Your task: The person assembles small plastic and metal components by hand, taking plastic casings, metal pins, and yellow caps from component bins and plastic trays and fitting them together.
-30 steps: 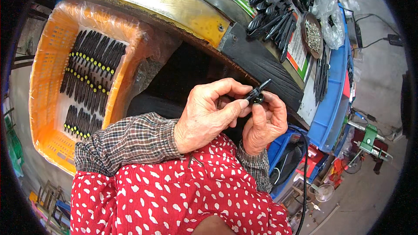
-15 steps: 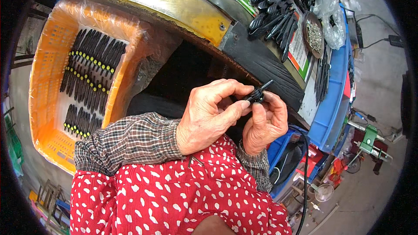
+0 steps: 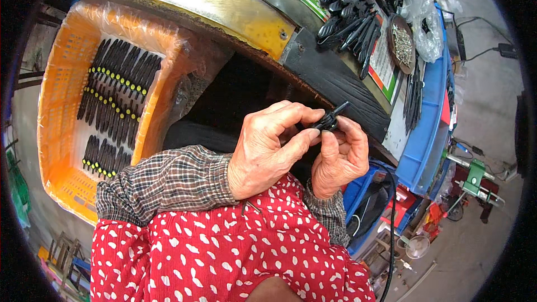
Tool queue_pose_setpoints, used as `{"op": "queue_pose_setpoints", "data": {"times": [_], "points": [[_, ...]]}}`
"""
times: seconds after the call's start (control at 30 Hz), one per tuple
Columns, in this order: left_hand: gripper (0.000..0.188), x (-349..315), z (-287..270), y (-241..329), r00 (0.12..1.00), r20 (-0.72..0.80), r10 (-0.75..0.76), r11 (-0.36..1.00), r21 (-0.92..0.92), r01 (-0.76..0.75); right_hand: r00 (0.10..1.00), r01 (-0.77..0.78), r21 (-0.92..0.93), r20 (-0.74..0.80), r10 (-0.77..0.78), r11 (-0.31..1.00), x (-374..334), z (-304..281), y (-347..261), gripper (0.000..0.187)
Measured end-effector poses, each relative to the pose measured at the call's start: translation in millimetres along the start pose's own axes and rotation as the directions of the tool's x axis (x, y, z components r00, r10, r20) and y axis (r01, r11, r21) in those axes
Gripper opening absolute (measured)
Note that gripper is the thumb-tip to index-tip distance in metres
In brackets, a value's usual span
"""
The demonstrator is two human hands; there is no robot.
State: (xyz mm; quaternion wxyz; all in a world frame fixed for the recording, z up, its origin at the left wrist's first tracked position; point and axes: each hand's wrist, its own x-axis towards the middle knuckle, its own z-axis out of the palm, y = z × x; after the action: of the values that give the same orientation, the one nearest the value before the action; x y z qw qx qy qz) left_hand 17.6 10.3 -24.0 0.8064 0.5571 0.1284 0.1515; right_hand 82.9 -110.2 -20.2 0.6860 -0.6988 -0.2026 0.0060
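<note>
Above my lap, both hands meet at a small black plastic part (image 3: 326,122) with a slim dark rod sticking out to the upper right. My left hand (image 3: 274,148) pinches it between thumb and forefinger from the left. From the right, the thumb and bent fingers of my right hand (image 3: 342,159) close on the same part. Fingertips cover much of it, so its exact kind does not show.
An orange basket (image 3: 59,106), lined with clear plastic, holds rows of black pieces with yellow-green dots. On the bench (image 3: 335,72) lie a heap of black handle-like pieces (image 3: 341,0), a round dish of small metal pins (image 3: 401,45) and a blue tray (image 3: 428,134).
Between my fingertips the black part has shifted and tilted slightly. My hands stay in nearly the same place, both still gripping it.
</note>
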Motion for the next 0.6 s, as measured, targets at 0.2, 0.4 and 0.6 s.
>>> {"op": "queue_pose_setpoints", "data": {"times": [0.2,0.4,0.6], "points": [[0.024,0.4,-0.2,0.0,1.000,-0.002,0.017,1.000,-0.003,-0.017,0.993,0.090,-0.011,0.082,-0.088,0.996,1.9,-3.1,4.7,0.028],[0.022,0.2,1.7,8.4,0.992,-0.022,-0.123,0.980,-0.161,0.118,0.987,0.136,-0.046,0.091,-0.132,0.990,3.2,-2.4,2.2,0.029],[0.022,1.6,-0.8,10.1,0.980,0.030,-0.199,0.944,-0.263,0.199,0.998,0.004,0.061,0.057,-0.008,0.998,2.2,-1.8,-2.0,0.027]]}}
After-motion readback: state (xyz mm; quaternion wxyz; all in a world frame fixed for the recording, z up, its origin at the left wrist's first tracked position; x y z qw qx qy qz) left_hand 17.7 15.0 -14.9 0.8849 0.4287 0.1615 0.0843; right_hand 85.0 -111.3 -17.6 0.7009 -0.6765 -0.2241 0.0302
